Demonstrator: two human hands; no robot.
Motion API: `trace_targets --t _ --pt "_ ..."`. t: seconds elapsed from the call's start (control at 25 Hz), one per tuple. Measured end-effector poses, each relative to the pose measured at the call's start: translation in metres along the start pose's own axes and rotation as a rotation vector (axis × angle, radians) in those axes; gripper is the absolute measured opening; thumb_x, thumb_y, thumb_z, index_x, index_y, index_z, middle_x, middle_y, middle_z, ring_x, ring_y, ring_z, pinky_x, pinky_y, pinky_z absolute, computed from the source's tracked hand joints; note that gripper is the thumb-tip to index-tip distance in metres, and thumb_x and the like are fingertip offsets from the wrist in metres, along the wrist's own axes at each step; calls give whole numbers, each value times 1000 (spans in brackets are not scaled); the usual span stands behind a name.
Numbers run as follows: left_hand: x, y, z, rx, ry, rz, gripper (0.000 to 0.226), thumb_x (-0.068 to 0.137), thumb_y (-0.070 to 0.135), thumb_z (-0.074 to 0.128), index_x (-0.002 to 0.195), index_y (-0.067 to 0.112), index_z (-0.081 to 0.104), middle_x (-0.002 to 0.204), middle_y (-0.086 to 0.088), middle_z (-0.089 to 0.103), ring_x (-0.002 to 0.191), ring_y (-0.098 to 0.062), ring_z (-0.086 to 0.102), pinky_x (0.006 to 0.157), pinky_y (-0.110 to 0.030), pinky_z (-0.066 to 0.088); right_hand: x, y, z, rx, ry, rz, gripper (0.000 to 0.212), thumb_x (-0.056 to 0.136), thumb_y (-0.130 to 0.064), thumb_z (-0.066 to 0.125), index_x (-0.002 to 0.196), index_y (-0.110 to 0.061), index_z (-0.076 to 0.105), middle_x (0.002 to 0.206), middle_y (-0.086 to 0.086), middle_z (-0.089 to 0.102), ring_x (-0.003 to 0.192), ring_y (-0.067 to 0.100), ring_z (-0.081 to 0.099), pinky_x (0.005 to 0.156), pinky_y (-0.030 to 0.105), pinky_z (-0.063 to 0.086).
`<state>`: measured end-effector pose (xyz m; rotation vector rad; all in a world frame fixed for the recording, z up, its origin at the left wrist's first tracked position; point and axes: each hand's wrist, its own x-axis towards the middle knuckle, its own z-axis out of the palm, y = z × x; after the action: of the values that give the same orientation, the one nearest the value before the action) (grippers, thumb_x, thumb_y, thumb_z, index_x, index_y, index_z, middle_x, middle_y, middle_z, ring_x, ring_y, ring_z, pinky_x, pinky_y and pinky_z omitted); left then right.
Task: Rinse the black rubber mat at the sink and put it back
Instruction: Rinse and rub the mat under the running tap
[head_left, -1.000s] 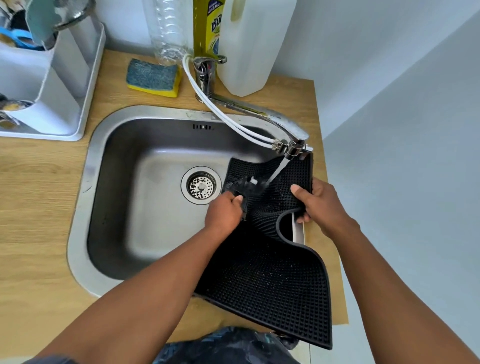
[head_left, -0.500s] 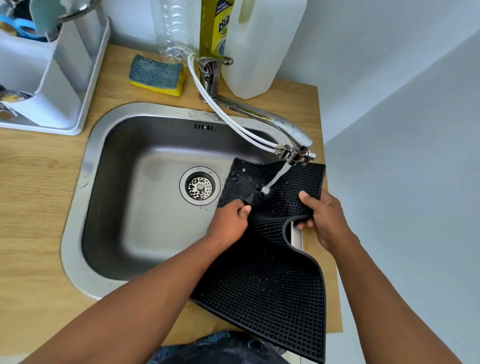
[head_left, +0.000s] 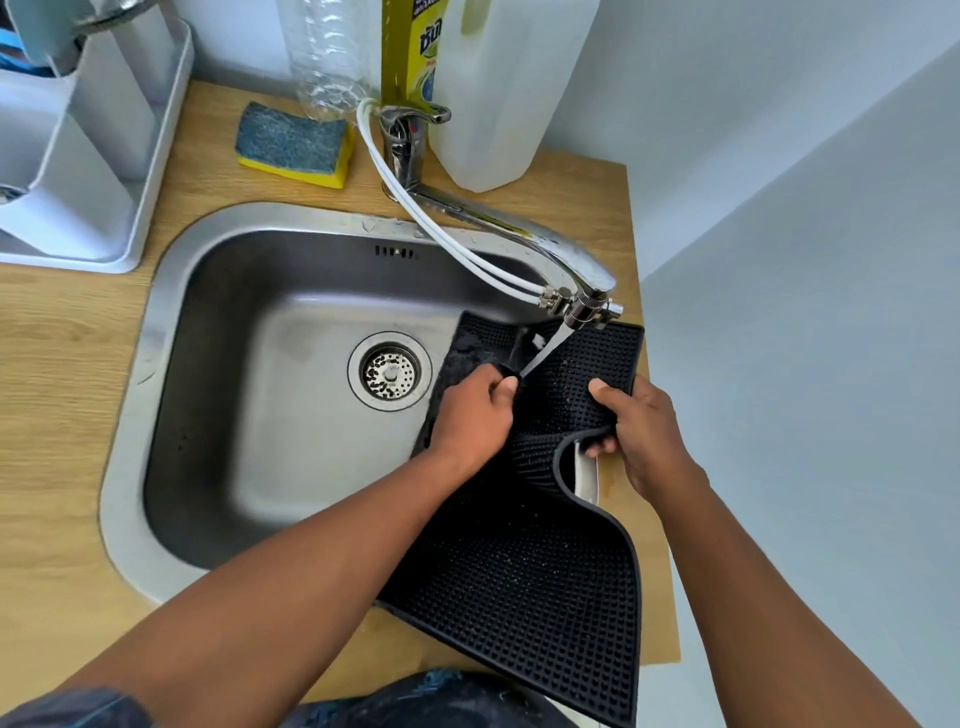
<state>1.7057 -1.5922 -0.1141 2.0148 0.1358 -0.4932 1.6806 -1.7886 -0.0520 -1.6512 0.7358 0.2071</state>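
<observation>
The black rubber mat (head_left: 524, 577), studded all over, drapes across the right rim of the steel sink (head_left: 140, 415). Its far end lies inside the basin under the faucet (head_left: 530, 239), and its near end hangs over the counter edge toward me. Water runs from the spout onto the mat between my hands. My left hand (head_left: 472, 415) is closed on the mat's left part near the stream. My right hand (head_left: 641, 431) pinches the mat's right edge, thumb on top, fingers curled under a fold.
The drain (head_left: 389, 371) sits in the middle of the basin. Behind the sink stand a blue-and-yellow sponge (head_left: 293, 143), a clear bottle (head_left: 324, 52), a yellow soap bottle (head_left: 413, 52) and a white jug (head_left: 498, 88). A white dish rack (head_left: 88, 150) fills the back left. The wooden counter ends just right of the sink.
The far end of the mat has spread a little wider under the stream. My left hand has shifted slightly along the mat; my right hand keeps its pinch on the edge.
</observation>
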Motion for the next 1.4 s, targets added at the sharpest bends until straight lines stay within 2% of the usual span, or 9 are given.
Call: trace_targets --t 0.2,0.4,0.56,0.72,0.88,1.12,1.2,1.32,1.4 --pt "-7 -12 -6 -21 19 53 23 104 42 52 89 25 55 74 -1 66 70 -20 62 67 -33 49 -1 0 0 12 1 8 5 103 -14 65 107 -12 66 66 6 73 34 15 50 37 27 50" --pt "33 -14 -12 53 24 -202 27 106 37 51 98 14 63 97 -10 71 87 -27 65 72 -33 46 -6 -7 2 -50 -16 9 5 104 -13 63 108 -10 65 74 11 73 37 14 58 37 25 49" --pt "9 -8 -4 -59 10 -98 25 104 42 51 87 25 57 81 1 66 76 -19 63 62 -30 43 -11 -18 3 -155 -116 44 11 106 -10 60 110 -15 69 97 15 79 62 21 76 42 29 56" --pt "-14 -25 -4 22 1 -48 22 100 48 51 91 29 57 77 4 67 75 -19 65 63 -30 46 -33 -10 6 -249 -217 7 16 106 -9 59 111 -19 71 93 3 81 71 23 79 45 34 59" --pt "7 -44 -26 68 27 -254 20 105 37 54 102 19 61 100 -9 71 90 -27 66 73 -31 45 -52 -4 -6 -193 -105 -49 17 107 -12 61 110 -25 71 94 4 82 67 22 77 46 33 58" --pt "-26 -5 3 -98 -17 12 22 99 49 50 90 29 57 76 2 68 75 -20 64 73 -35 51 -61 -12 -21 -343 75 -239 18 107 -20 62 105 -37 69 86 -9 77 68 7 73 53 24 54" --pt "-31 -8 1 -73 4 64 21 100 48 50 91 30 57 75 3 67 74 -20 63 71 -34 50 -58 -20 -21 -430 94 -323 13 106 -21 62 105 -32 70 90 -11 74 77 9 71 68 29 54" --pt "-24 -22 -12 69 12 -44 20 103 42 52 101 26 64 89 -4 71 87 -26 67 73 -32 48 -46 -42 -27 -455 135 -428 8 104 -21 65 105 -25 72 93 -14 74 88 11 71 83 36 55" --pt "-19 -30 -21 65 62 -111 24 104 40 53 106 22 67 94 -4 72 93 -28 67 74 -31 45 -34 -60 -35 -466 163 -493 6 101 -30 65 101 -31 71 89 -17 73 83 2 68 82 36 55"
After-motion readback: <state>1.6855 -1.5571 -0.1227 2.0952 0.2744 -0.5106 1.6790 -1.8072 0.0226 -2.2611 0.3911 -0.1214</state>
